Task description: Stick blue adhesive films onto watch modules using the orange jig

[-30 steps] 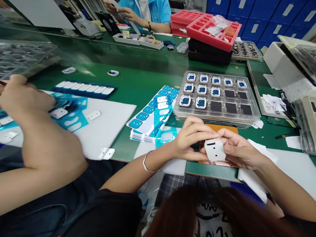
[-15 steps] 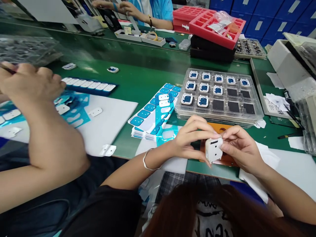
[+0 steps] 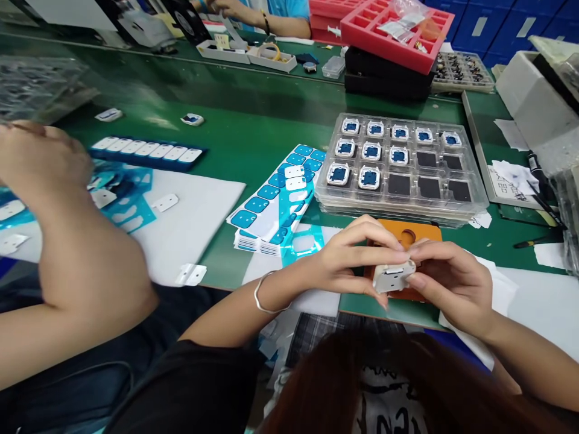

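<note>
Between my two hands is a small white watch case (image 3: 393, 277), tilted, with a slot along its side and small dark holes in its face. My left hand (image 3: 357, 256) grips it from the left, fingers along the top edge and thumb below. From the right, my right hand (image 3: 447, 280) pinches its other edge. Beneath and behind them lies an orange fixture block (image 3: 409, 232) with a round recess. Just beyond stands a clear tray (image 3: 400, 202) holding several white cases with blue film. Sheets of blue adhesive film (image 3: 257, 205) lie left of my hands.
A co-worker's arm (image 3: 90, 259) reaches in at the left over a white mat (image 3: 199, 211). Another person's hand (image 3: 235, 9) shows at the back. Red trays (image 3: 393, 30) sit stacked on black boxes (image 3: 384, 78). A white box (image 3: 538, 102) and a pen (image 3: 534, 166) are at the right.
The white watch case has tipped in my hands, so its slotted side faces up more and its holed face looks narrower. The whole view has shifted slightly.
</note>
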Demonstrator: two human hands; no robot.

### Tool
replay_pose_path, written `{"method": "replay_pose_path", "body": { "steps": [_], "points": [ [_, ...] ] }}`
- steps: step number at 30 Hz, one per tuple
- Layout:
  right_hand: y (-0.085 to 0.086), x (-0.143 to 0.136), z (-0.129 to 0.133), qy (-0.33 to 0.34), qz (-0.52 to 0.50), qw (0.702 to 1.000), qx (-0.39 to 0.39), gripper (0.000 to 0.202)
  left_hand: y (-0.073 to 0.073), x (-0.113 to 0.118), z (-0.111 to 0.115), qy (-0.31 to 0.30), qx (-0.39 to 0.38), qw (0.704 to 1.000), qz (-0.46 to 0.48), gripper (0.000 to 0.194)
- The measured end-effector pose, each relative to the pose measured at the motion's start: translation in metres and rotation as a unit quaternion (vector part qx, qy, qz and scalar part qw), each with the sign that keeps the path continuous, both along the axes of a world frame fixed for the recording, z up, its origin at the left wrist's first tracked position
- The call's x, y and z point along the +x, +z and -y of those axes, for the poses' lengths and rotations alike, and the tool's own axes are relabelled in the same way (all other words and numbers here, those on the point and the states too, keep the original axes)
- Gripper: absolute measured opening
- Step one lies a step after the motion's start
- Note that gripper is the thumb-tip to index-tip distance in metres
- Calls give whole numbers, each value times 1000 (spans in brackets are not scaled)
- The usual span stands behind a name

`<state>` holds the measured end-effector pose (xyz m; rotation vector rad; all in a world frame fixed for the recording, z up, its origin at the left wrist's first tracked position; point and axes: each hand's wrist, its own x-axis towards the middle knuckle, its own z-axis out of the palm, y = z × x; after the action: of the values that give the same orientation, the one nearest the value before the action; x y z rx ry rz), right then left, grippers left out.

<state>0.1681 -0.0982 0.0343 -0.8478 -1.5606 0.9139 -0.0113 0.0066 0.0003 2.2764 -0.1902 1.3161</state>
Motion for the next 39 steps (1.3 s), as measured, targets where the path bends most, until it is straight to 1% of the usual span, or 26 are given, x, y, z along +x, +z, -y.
{"method": "replay_pose_path", "body": {
  "steps": [8,15,18,20,22,24,26,28,30,34,37,39],
  "points": [
    [3,0,-2,-2,15,999,46,26,2,0,1,-16,4,1000,-9,47],
    [4,1,-3,5,28,998,60,24,3,0,2,-21,7,1000,-14,35],
    [5,0,-3,6,34,998,60,24,3,0,2,-20,11,1000,-14,35],
    [4,0,-1,0,42,998,51,26,3,0,2,-17,17,1000,-14,38],
    [3,1,0,-34,56,996,56,30,2,0,1,-3,18,1000,-11,45],
    [2,3,2,-96,96,985,110,33,0,0,1,25,11,1000,-2,54],
    [1,5,3,-146,158,958,189,31,-1,0,1,58,-1,998,9,62],
    [1,6,3,-159,218,934,233,28,-1,0,2,75,-6,997,9,65],
    [1,5,3,-166,245,927,229,28,-1,-1,2,80,-4,997,1,66],
    [1,0,2,-188,245,929,205,36,0,-1,2,87,1,996,-19,65],
    [1,-1,2,-174,234,938,189,38,0,-2,2,96,7,995,-27,64],
    [3,0,1,-163,219,948,165,35,0,-2,2,99,14,995,-31,62]
  ]
}}
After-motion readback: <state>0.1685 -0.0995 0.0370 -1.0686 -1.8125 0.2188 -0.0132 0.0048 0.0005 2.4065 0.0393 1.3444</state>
